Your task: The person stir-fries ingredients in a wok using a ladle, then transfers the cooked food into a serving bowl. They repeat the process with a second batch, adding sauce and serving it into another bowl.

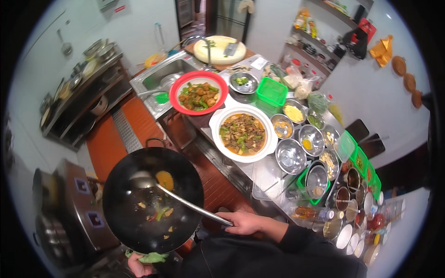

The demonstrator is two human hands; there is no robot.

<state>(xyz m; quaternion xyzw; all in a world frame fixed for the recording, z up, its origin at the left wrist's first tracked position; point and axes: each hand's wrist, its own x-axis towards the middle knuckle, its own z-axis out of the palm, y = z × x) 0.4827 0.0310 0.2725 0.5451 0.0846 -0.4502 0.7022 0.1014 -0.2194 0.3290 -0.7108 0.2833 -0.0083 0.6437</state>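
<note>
My left hand (137, 266) grips the near rim of a black wok (121, 204) through a folded green cloth (155, 257). A long-handled metal ladle (187, 208) is in my right hand (244, 223), its fingers closed round the handle's end. The ladle's bowl lies inside the wok, near a small pool of brown sauce (164, 180). A few scraps of food and green pepper (162, 213) cling to the wok's bottom. On the counter beyond stands a white dish (271, 147) of brown meat and greens in sauce. Behind it is a red-rimmed bowl (221, 85) of browned pieces with green pepper.
Metal bowls (291, 156) of ingredients and green baskets (272, 91) crowd the counter to the right. A sink (162, 74) and a round cutting board (232, 58) with a cleaver are at the back. Left are a steel stove (88, 204) and a shelf (88, 88) of pots.
</note>
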